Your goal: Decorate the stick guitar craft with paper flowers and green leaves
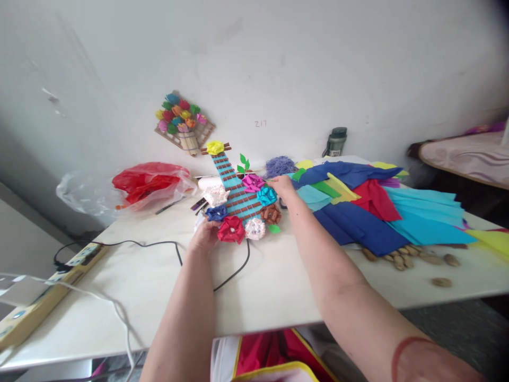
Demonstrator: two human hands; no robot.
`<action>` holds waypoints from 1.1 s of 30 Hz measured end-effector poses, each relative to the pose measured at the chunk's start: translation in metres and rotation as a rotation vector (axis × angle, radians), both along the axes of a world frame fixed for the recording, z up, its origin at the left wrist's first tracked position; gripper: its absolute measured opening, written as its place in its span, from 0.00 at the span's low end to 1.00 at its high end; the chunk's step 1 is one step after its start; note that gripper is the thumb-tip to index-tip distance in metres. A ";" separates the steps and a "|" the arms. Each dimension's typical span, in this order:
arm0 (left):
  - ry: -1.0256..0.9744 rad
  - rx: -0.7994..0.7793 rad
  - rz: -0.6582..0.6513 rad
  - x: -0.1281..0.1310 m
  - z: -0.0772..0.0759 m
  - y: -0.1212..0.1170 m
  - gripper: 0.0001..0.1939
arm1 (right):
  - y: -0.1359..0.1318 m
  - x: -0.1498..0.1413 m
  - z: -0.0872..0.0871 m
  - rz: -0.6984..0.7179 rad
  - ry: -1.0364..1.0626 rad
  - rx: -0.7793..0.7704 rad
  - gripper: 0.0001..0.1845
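Observation:
A guitar-shaped craft, turquoise with brown strips across it, is propped up on the table. Folded flowers surround its body: magenta, turquoise, brown, red, blue and two pale speckled ones. A yellow flower tops the neck. My left hand grips the lower left edge by the blue flower, fingertips partly hidden. My right hand is closed beside the magenta and turquoise flowers, pinching what looks like a green leaf sprig. Another leaf sprig rises above the magenta flower.
Coloured sheets and a purple yarn bundle lie right, with several brown nut-like pieces in front. A red plastic bag, power strip and black cable are left and centre. A bottle stands behind.

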State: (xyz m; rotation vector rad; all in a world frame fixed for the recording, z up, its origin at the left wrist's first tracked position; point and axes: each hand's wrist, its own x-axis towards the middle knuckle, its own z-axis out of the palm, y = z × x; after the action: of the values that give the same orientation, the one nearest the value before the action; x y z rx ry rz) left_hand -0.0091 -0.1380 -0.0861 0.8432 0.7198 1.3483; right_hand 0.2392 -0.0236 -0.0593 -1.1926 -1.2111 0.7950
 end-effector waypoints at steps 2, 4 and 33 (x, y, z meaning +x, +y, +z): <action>0.004 -0.019 0.023 -0.001 -0.001 0.001 0.20 | -0.004 0.000 0.001 0.031 0.112 -0.034 0.11; 0.001 -0.031 0.051 -0.003 -0.001 0.002 0.18 | -0.009 0.000 0.004 0.075 0.254 -0.106 0.14; -0.157 0.249 0.290 0.003 -0.011 0.022 0.15 | -0.036 -0.033 -0.008 0.795 0.444 -0.422 0.17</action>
State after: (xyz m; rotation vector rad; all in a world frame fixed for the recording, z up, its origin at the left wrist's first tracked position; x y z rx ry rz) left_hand -0.0057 -0.1158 -0.0968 0.8385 0.5730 1.7713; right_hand 0.2066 -0.0600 -0.0670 -0.7556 -1.1578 1.8738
